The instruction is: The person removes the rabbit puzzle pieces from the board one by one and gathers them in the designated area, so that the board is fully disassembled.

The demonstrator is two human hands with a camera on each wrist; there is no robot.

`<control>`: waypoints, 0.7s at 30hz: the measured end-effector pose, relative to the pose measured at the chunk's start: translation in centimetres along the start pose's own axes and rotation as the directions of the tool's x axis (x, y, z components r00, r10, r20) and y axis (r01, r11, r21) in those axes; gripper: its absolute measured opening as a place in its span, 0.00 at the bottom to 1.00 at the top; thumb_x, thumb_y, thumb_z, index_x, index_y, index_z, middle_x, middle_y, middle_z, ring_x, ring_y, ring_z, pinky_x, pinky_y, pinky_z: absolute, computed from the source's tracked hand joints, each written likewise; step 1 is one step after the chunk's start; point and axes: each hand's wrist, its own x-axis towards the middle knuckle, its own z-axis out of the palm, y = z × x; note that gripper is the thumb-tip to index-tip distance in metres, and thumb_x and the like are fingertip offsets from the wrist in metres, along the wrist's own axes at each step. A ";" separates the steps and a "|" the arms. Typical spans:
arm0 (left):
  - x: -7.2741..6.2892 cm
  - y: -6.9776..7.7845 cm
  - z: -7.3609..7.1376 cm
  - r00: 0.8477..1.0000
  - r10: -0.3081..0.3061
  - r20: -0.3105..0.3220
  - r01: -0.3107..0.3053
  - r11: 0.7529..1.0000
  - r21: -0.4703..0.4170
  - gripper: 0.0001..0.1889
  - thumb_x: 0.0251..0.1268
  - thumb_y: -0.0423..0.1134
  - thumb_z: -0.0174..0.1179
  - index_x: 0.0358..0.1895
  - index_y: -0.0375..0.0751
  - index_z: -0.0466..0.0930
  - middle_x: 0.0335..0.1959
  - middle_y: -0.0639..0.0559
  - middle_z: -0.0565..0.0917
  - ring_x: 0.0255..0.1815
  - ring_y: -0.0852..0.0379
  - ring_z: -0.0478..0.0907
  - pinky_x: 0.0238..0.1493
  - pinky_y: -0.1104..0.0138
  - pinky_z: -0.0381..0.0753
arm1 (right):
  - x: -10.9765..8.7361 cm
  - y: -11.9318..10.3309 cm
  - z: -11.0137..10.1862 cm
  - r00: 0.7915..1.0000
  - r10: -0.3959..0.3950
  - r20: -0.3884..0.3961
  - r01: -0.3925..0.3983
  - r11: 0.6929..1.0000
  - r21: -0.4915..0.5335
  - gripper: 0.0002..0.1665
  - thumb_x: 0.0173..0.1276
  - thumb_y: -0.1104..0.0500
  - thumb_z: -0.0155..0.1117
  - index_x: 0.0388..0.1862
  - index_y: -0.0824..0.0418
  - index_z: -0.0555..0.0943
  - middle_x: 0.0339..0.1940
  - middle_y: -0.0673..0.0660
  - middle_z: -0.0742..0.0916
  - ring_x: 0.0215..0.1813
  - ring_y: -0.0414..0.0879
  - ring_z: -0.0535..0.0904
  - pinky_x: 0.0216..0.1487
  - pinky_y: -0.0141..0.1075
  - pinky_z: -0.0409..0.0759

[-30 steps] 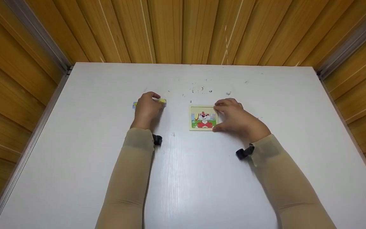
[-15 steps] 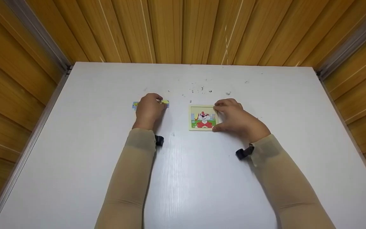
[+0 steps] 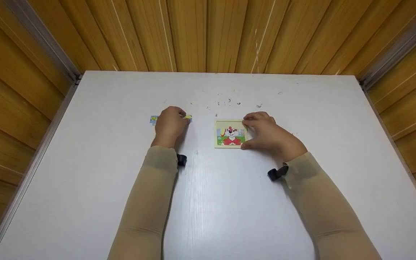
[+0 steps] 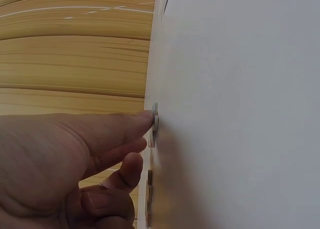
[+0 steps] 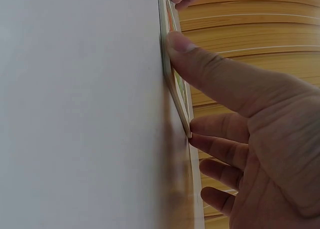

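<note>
A cream puzzle frame [image 3: 230,146] lies flat on the white table, its lower part filled with a picture of a red-and-white cartoon animal; a plain cream strip shows at its top. My right hand [image 3: 271,133] grips the frame's right side, thumb at the near corner and fingers at the far one. To the left, my left hand [image 3: 170,122] pinches a small yellow-and-blue puzzle piece [image 3: 189,117] between thumb and fingers, low at the tabletop. Another blue puzzle piece [image 3: 153,119] sticks out left of that hand, which hides whatever lies under it.
The white table [image 3: 208,202] carries dark specks and scuffs [image 3: 229,103] beyond the frame. Wood-patterned panels [image 3: 190,36] rise behind the table and along both sides. A small black camera [image 3: 181,160] sits on the left wrist, another camera [image 3: 274,174] on the right.
My left hand has shifted slightly right with the yellow-and-blue puzzle piece, uncovering more of the blue piece at left, then nearly stopped. The right hand and the frame stay put.
</note>
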 end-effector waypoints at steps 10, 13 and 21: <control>-0.9 1.7 0.5 1.000 0.021 0.011 -0.021 1.000 -0.020 0.22 0.83 0.47 0.68 0.72 0.44 0.86 0.68 0.42 0.89 0.65 0.43 0.87 0.66 0.48 0.87 | -0.2 0.1 -0.1 1.000 -0.007 0.006 0.007 1.000 0.016 0.57 0.64 0.50 0.90 0.87 0.60 0.73 0.90 0.57 0.70 0.94 0.60 0.53 0.93 0.62 0.54; -1.5 2.7 1.0 0.994 0.082 0.071 -0.079 0.996 -0.045 0.25 0.82 0.51 0.69 0.74 0.46 0.84 0.65 0.44 0.88 0.61 0.46 0.85 0.67 0.50 0.86 | -0.2 0.2 0.0 1.000 -0.004 0.004 0.004 1.000 0.028 0.56 0.64 0.50 0.90 0.87 0.60 0.73 0.90 0.57 0.70 0.94 0.60 0.54 0.93 0.62 0.55; -2.9 4.3 2.1 0.955 0.240 0.172 -0.222 0.968 -0.121 0.24 0.80 0.50 0.72 0.72 0.47 0.86 0.67 0.46 0.84 0.69 0.47 0.80 0.78 0.49 0.79 | -0.2 0.3 0.1 1.000 -0.025 -0.003 0.025 0.999 0.032 0.55 0.64 0.50 0.89 0.86 0.62 0.74 0.90 0.58 0.71 0.94 0.59 0.54 0.93 0.60 0.55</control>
